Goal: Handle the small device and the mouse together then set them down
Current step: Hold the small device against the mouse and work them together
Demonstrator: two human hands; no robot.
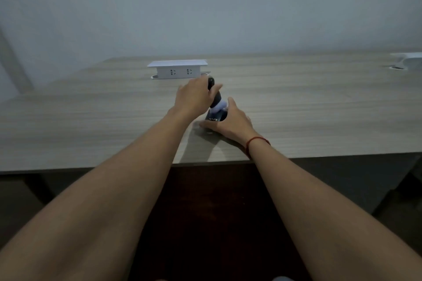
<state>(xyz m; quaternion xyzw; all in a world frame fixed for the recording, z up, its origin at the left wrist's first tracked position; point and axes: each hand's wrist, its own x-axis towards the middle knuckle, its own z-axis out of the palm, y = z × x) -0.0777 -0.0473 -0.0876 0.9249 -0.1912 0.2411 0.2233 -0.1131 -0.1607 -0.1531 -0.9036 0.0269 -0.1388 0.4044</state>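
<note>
My left hand [194, 96] grips a black mouse [214, 96], held tilted on end above the wooden desk [91, 121]. A pale patch shows on the mouse's lower part. Just below it, my right hand [230, 121] holds a small black device [215, 117] with white lettering, standing on the desk. The mouse's lower end meets the top of the device. Fingers hide much of both objects. A red cord circles my right wrist.
A white pop-up socket box [177, 69] stands at the back of the desk, just behind my left hand. Another white fitting [408, 58] sits at the far right edge. The desk's front edge runs under my forearms.
</note>
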